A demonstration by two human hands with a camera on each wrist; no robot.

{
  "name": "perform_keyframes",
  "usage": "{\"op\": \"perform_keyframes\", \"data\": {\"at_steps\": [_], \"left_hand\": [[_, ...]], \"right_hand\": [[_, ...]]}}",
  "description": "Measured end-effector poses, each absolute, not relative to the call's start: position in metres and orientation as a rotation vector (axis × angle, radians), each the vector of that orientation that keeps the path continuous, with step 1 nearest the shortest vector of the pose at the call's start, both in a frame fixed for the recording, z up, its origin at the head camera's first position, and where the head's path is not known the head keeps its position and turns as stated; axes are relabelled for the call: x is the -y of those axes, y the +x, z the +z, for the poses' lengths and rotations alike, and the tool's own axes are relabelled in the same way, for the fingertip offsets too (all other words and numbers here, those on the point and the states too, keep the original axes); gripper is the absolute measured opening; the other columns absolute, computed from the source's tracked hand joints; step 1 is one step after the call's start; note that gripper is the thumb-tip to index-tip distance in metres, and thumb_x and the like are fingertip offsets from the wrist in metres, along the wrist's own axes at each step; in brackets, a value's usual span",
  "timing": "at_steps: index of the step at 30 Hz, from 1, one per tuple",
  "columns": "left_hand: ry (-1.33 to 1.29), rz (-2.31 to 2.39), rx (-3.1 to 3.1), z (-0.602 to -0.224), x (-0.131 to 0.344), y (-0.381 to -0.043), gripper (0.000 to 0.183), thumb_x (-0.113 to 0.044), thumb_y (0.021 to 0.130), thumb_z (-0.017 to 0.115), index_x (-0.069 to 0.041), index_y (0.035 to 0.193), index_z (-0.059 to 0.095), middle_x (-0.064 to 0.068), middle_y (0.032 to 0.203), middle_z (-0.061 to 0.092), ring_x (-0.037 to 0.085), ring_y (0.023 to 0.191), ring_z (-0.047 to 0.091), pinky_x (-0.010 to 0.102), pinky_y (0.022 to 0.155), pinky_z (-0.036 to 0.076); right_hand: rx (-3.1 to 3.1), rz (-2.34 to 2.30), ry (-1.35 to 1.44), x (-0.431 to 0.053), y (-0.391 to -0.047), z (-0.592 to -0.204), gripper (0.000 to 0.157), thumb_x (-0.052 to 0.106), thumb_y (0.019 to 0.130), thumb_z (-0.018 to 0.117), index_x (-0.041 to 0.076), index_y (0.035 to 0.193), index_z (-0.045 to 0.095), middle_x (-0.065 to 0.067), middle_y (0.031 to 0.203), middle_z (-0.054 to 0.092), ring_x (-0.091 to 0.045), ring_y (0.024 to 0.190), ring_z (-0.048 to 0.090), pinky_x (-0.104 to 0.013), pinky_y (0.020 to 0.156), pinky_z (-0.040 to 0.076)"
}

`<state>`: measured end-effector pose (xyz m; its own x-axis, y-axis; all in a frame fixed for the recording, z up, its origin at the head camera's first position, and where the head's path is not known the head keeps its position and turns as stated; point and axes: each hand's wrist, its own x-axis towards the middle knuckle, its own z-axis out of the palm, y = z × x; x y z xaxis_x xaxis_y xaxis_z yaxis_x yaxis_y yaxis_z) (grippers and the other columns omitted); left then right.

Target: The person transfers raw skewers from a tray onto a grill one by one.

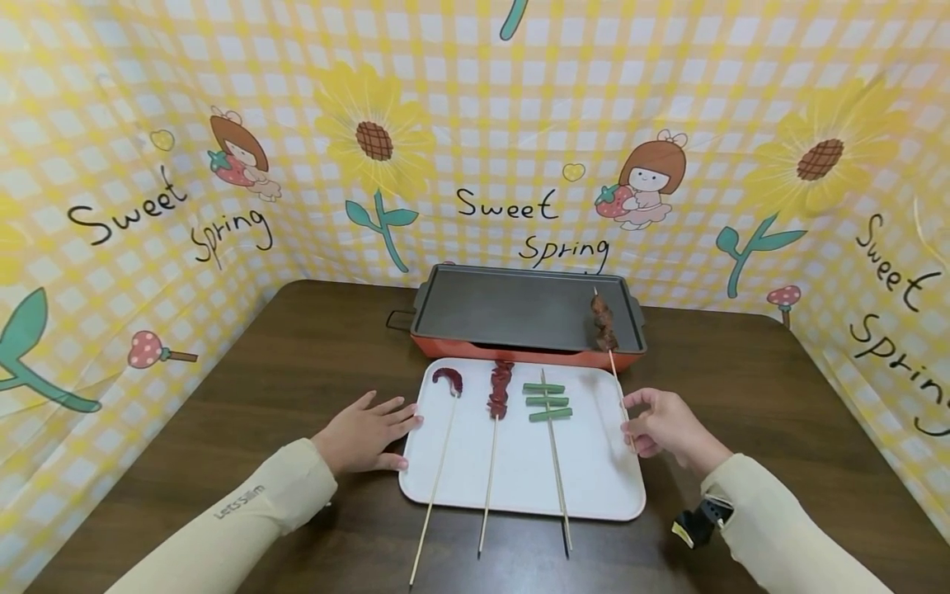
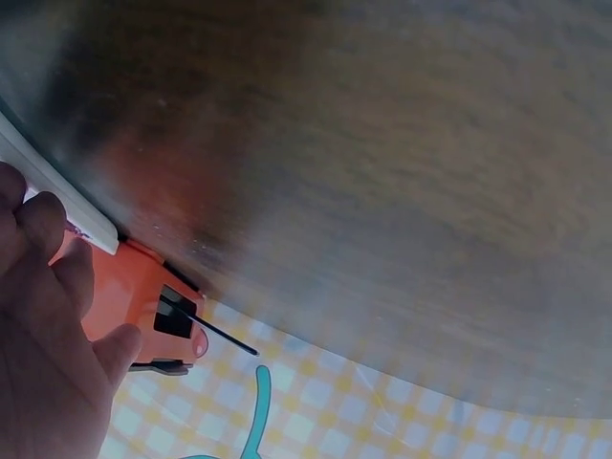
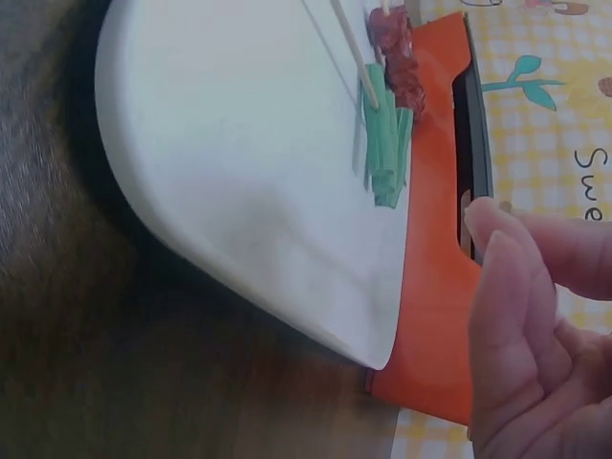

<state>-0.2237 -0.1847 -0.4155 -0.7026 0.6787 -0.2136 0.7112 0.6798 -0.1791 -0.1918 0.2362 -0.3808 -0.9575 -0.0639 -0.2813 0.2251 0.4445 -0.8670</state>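
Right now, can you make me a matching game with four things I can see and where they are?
1. brown meat skewer
2. green skewer
3. dark red curled skewer
4. left hand

A. at the left edge of the white tray
B. on the tray, rightmost of its three skewers
C. held by the right hand, its tip over the grey griddle
D. on the tray, leftmost of its three skewers

Pairs: 1-C, 2-B, 3-D, 4-A
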Motion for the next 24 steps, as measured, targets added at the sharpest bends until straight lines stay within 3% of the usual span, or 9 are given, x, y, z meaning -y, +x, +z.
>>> {"op": "perform_keyframes", "data": {"at_steps": [24], "left_hand": [[1.121, -0.399, -2.750, -0.416, 0.183, -0.224, 0.066, -0.056, 0.091, 0.050, -0.016, 0.143, 0.047, 0.005, 0.147, 0.044, 0.028, 0.136, 0.038, 0.055, 0.106, 0.029]], "right_hand": [[-2.488, -1.533, 0.166, -0.244, -0.225, -0.377, 0.034, -0.004, 0.089, 0.057, -0.014, 0.120, 0.046, -0.004, 0.064, 0.061, -0.014, 0.054, 0.057, -0.030, 0.054, 0.052]]}}
